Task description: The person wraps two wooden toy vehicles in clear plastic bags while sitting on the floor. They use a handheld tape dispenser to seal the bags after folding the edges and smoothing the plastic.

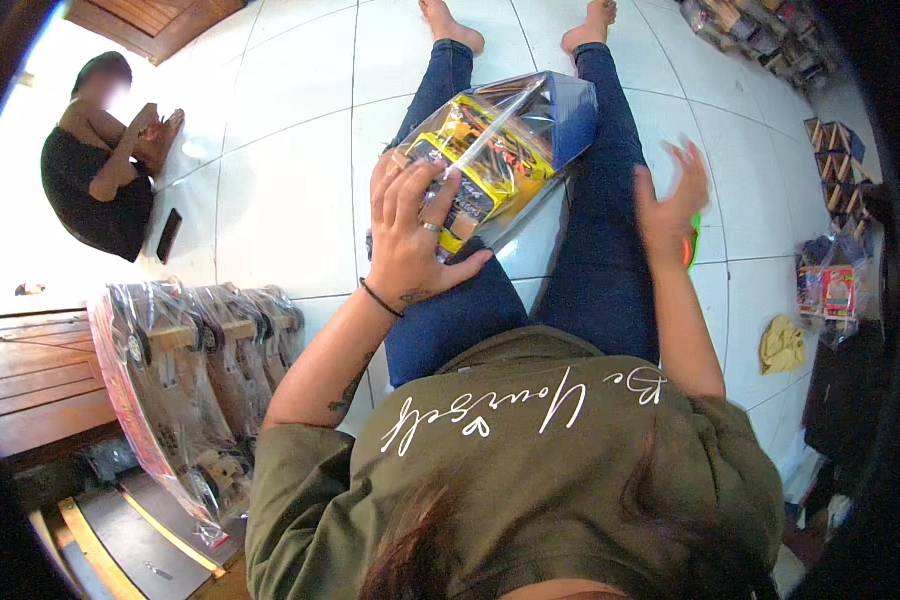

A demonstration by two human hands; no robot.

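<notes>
A clear plastic-wrapped package [505, 150], printed yellow and black with a dark blue far end, rests tilted across my legs. My left hand [410, 220] holds its near left corner. The fingers lie over the wrapping and the thumb runs along the lower edge. Above my right thigh, apart from the package, my right hand [672, 205] is raised with its fingers spread, smeared by motion and holding nothing. Just behind that wrist, a green and orange item [692, 243] shows only in part; its kind is unclear.
Several plastic-wrapped skateboards [185, 370] stand at my left beside a wooden cabinet [35, 370]. Farther left, a person [95, 170] sits near a dark phone [169, 235] on the tiled floor [290, 190]. A yellow cloth [781, 345] and wrapped packs [832, 290] lie right.
</notes>
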